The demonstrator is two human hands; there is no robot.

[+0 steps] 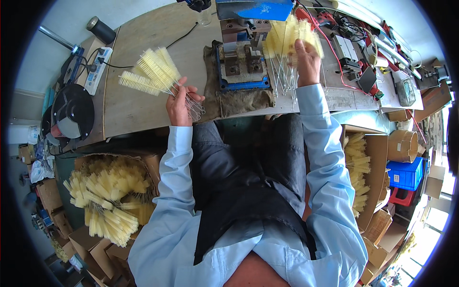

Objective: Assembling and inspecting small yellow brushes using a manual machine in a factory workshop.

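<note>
My left hand (180,103) is closed round the wire stems of several bottle brushes (152,71). Their pale yellow bristle heads fan out to the upper left, and the looped wire ends hang below my fingers. On the other side of a small bench press (244,67), my right hand (308,60) reaches over a pile of similar brushes (282,40). Its thumb is stretched upward, and the fingers, partly hidden, touch the bristles. Wire stems from this pile point toward me over the bench edge. A blue-rimmed base carries the press's metal block.
A box heaped with brushes (112,186) stands low at left; another carton (375,167) of brushes is at right. A black reel (71,112) and power strip (98,71) flank the bench's left. Tools and a red cable (334,55) lie at right. A blue crate (405,173) sits beyond.
</note>
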